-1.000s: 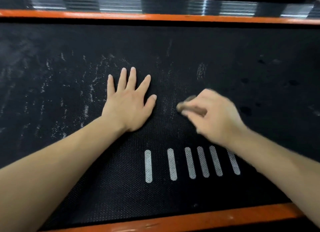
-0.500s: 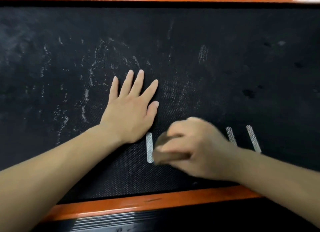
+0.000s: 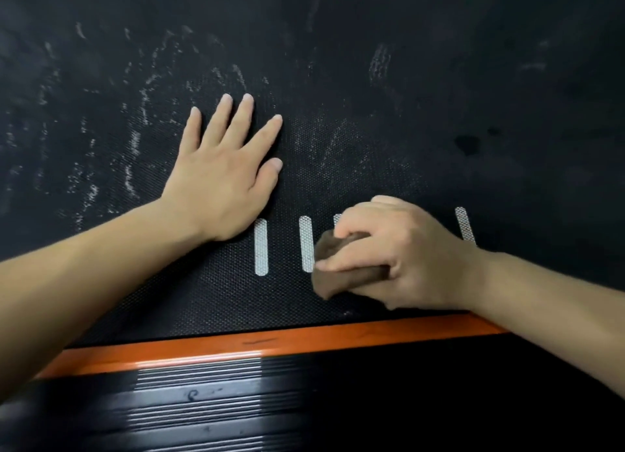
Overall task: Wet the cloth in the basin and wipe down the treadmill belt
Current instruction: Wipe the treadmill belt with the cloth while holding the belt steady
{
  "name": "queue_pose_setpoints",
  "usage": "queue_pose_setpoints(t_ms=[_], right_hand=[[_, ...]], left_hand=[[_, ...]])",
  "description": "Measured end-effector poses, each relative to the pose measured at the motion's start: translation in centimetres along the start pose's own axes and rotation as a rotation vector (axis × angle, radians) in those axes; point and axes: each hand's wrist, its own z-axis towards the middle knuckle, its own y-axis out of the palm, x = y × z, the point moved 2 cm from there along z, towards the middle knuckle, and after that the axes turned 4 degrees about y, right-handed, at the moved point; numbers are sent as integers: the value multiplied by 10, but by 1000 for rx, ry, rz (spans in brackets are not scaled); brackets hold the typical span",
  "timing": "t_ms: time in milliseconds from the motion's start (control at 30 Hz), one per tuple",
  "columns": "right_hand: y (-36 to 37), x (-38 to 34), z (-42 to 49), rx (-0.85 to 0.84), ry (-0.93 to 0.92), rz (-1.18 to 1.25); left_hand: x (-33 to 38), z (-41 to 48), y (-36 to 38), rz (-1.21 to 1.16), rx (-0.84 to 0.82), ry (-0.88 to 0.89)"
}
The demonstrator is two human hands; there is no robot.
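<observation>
The black textured treadmill belt [image 3: 372, 130] fills most of the view, streaked with pale dusty marks on its left and middle. My left hand [image 3: 223, 174] lies flat on the belt with fingers spread. My right hand [image 3: 399, 259] grips a bunched brown cloth [image 3: 341, 272] and presses it on the belt near the front edge, over a row of white stripes [image 3: 261, 247]. The hand covers most of the cloth. No basin is in view.
An orange strip [image 3: 270, 346] borders the belt's near edge. Below it runs a black ribbed side rail [image 3: 236, 401] with a bright glare patch. A dark wet-looking spot [image 3: 468, 144] sits on the belt at the right.
My right hand has drawn the cloth from the belt's middle toward the near edge, then slightly right. The view has dropped toward the near rail. My left hand stays flat.
</observation>
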Motion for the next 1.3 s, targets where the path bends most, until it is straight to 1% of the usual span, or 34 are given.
queue_pose_setpoints(t_ms=[100,200,267,300,333,400,433,467,500,600,667,700,733,800,833,867,900,1000,1067,1100,1133,1167,1233,1267,1300], right_hand=[[-16,17,-30,-67,-1,-21],[-30,27,-57,-72,42,-41],[-33,36,-51,-64,34,-43],[-36,43,-42,-31,45,-58],[-40,53,-31,42,88,-64],[-49,69,-15,240,263,-16],[-49,72,-13,306,318,-7],[-45,69,-14,335,322,-25],[-39,63,-19,309,288,-40],[-27,41,-35,143,137,-42],[-30,46,-37,119,108,-97],[-35,54,-31,150,134,-116],[-41,65,-22,217,202,-120],[-57,89,-1,377,425,-136],[-59,97,6,404,532,-125],[-56,98,9,417,575,-115],[-50,91,10,409,567,-111],[-30,50,1,296,370,-54],[-37,50,-1,249,337,-71],[-46,64,1,284,377,-105],[-58,83,4,350,465,-151],[-71,104,6,408,585,-192],[-84,132,6,503,798,-189],[-81,131,9,518,832,-180],[-71,119,14,503,801,-181]], left_hand=[[1,-2,-3,-8,-18,-5],[9,-2,-4,-45,-47,-61],[18,5,-5,-74,-43,-99],[24,13,-6,-73,-30,-100],[31,22,-6,-69,-18,-94],[45,37,-5,-89,-12,-99],[50,43,-2,-104,-14,-114],[53,46,1,-106,-11,-130],[54,46,4,-92,2,-139],[54,44,8,-70,51,-131],[54,43,8,-67,58,-137],[54,43,8,-60,53,-140],[54,44,9,-58,47,-141],[54,43,9,-60,44,-141],[54,42,9,-59,48,-142],[55,42,9,-57,51,-141],[55,43,9,-53,51,-139],[55,42,8,-51,40,-128],[54,41,7,-53,36,-124],[54,41,7,-50,33,-123],[54,41,7,-48,31,-124],[54,42,7,-46,26,-127],[55,42,7,-43,18,-136],[55,42,7,-40,13,-139],[55,43,7,-39,7,-138]])
